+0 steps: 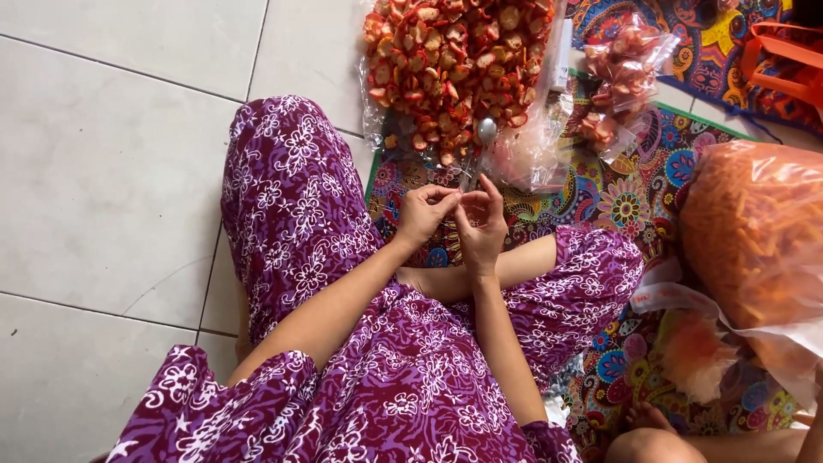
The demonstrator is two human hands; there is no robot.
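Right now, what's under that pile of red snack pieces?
The pile of red snack pieces lies on clear plastic sheet, beside a spoon. What's beneath the plastic is covered.

Both hands (454, 219) raised together, fingertips pinched, forearms converging

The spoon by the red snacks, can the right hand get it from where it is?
Probably yes. The spoon lies just beyond the right hand, in the open beside the pile of red snacks. Nothing lies between them, though both hands seem busy pinching something small together.
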